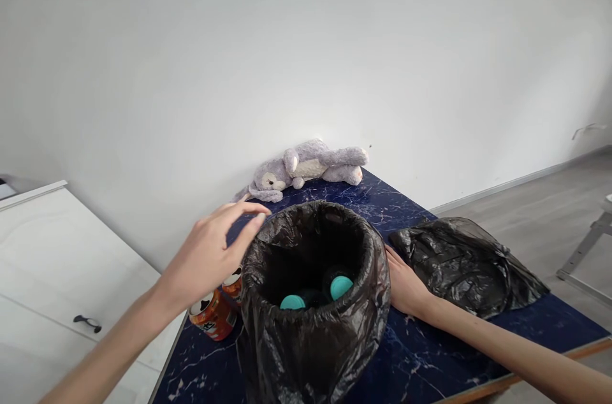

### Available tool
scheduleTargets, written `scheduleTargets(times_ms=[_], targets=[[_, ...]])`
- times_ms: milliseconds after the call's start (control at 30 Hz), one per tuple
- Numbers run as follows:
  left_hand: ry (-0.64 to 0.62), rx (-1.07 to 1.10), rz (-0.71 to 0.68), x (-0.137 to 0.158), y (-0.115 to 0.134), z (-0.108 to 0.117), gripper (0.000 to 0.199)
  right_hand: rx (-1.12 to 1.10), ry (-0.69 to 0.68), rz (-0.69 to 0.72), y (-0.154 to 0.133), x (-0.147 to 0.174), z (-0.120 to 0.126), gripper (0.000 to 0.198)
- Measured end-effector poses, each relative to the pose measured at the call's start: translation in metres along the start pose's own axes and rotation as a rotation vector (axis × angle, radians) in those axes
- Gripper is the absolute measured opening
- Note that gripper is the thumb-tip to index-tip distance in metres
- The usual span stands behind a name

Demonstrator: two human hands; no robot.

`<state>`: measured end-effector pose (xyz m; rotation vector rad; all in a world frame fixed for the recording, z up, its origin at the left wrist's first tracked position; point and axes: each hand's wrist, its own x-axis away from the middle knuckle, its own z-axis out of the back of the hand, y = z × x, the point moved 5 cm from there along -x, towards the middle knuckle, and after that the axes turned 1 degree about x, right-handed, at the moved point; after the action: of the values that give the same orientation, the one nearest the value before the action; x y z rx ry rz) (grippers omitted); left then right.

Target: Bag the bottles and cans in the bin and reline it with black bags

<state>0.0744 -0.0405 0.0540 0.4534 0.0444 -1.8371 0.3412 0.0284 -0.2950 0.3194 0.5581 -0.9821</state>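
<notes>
A black garbage bag (310, 346) lines a round bin on the table and is folded over its rim. Inside, two bottles with turquoise caps (341, 287) stand side by side; their bodies are mostly hidden in the dark. At the far left of the rim is my left hand (210, 245), thumb and forefinger pinched together at the bag's edge. My right hand (406, 283) lies flat along the bin's right side, fingers stretched out and partly hidden behind it. Below my left hand, orange drink cans (215, 318) stand close beside the bin.
A grey plush rabbit (310, 168) lies on its side against the wall. Another black plastic bag (468, 264) is spread on the right of the dark blue marbled table (411, 353). A white cabinet (62, 264) stands to the left, and a metal frame (586, 251) is at the far right.
</notes>
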Motion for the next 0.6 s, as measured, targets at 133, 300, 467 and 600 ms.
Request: scheduleTargets(times_ms=[133, 300, 467, 600], targets=[[-0.024, -0.138, 0.148, -0.002, -0.062, -0.001, 0.059, 0.0, 0.003, 0.0, 0.0, 0.0, 0.0, 0.066], [-0.306, -0.272, 0.204, 0.006, -0.132, -0.03, 0.07, 0.006, 0.012, 0.017, 0.0, 0.002, -0.001, 0.071], [-0.421, -0.268, 0.249, 0.016, -0.167, -0.056, 0.076, 0.009, 0.018, 0.021, 0.001, 0.003, -0.004, 0.07], [-0.455, -0.237, 0.259, 0.018, -0.172, -0.067, 0.079, 0.008, 0.018, 0.019, 0.001, 0.004, -0.005, 0.071]])
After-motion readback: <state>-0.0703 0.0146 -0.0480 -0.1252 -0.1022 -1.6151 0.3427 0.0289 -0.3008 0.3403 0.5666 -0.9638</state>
